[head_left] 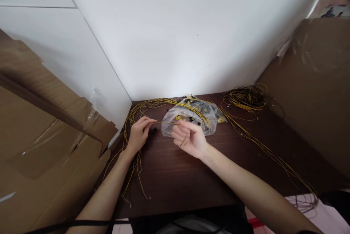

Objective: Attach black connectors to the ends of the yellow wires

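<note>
A thin yellow wire (164,122) is stretched level between my two hands, above the dark wooden table. My left hand (139,133) pinches it between thumb and fingertips. My right hand (190,137) pinches the other side, and a short bit of wire shows against its curled fingers. Behind my right hand lies a clear plastic bag (168,126) with small black and yellow parts in it. A bundle of yellow and black wires (153,102) curves from the left over the bag, and loose ends hang down past my left wrist.
A coiled heap of yellow and black wires (246,98) lies at the back right. More wires (262,144) run from there over the table's front edge. Cardboard (49,146) stands at the left, another cardboard panel (314,92) at the right. A white wall (175,37) closes the back.
</note>
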Action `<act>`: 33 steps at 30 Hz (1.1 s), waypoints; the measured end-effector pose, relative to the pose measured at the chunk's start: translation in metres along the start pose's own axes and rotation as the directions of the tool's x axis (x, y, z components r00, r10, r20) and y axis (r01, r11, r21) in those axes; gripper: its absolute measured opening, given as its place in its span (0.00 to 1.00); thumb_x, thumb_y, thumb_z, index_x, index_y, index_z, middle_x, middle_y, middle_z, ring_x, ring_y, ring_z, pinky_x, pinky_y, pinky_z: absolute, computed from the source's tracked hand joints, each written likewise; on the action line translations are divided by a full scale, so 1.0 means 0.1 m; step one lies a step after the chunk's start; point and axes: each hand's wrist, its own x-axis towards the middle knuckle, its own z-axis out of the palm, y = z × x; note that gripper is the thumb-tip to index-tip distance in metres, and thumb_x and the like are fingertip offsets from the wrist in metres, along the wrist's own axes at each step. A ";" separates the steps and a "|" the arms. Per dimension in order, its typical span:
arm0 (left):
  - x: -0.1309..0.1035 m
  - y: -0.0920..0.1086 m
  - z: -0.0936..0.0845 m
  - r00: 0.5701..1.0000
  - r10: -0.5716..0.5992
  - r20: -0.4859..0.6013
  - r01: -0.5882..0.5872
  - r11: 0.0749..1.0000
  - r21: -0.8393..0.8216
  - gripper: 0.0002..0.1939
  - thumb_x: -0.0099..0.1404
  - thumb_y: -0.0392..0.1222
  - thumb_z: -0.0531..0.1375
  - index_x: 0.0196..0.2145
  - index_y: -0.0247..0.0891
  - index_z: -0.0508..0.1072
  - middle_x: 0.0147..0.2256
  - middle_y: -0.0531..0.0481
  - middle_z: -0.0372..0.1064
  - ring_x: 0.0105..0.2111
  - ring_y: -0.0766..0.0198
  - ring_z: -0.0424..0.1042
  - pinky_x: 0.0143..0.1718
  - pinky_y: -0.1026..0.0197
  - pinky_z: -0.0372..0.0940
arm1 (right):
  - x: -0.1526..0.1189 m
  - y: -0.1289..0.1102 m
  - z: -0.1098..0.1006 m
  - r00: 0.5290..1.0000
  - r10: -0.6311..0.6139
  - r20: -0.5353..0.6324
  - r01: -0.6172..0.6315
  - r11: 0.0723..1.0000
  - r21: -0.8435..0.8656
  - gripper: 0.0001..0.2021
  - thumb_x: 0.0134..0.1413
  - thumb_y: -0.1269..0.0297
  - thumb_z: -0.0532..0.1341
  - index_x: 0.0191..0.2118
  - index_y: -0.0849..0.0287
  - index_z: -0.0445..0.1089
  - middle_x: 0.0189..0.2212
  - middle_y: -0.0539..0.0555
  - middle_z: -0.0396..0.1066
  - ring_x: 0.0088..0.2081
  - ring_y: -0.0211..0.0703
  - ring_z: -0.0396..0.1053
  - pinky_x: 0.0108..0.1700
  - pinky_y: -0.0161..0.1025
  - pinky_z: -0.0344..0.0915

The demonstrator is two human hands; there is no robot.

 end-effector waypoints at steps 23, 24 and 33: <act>-0.04 0.03 0.01 0.963 0.226 0.144 -0.229 0.973 0.002 0.13 0.64 0.33 0.53 0.43 0.41 0.73 0.37 0.46 0.65 0.36 0.64 0.64 0.37 0.61 0.62 | 0.09 0.21 -0.08 0.939 -0.331 -0.092 0.137 0.606 -0.784 0.13 0.56 0.65 0.54 0.45 0.57 0.71 0.41 0.54 0.70 0.35 0.38 0.66 0.31 0.33 0.63; -0.04 0.03 0.01 0.962 0.229 0.151 -0.232 0.973 0.001 0.13 0.64 0.33 0.53 0.43 0.42 0.73 0.37 0.46 0.65 0.36 0.64 0.64 0.37 0.61 0.62 | 0.09 0.21 -0.09 0.928 -0.367 -0.059 0.152 0.521 -0.840 0.14 0.56 0.66 0.53 0.45 0.57 0.71 0.44 0.55 0.69 0.40 0.41 0.67 0.37 0.36 0.64; -0.03 0.02 0.03 0.969 0.230 0.095 -0.234 0.972 0.036 0.12 0.63 0.35 0.54 0.43 0.42 0.73 0.36 0.47 0.66 0.35 0.64 0.63 0.36 0.60 0.61 | 0.08 0.25 -0.15 0.972 -0.217 -0.089 -0.014 0.324 -0.946 0.12 0.58 0.65 0.52 0.37 0.58 0.73 0.33 0.52 0.75 0.35 0.42 0.70 0.39 0.37 0.62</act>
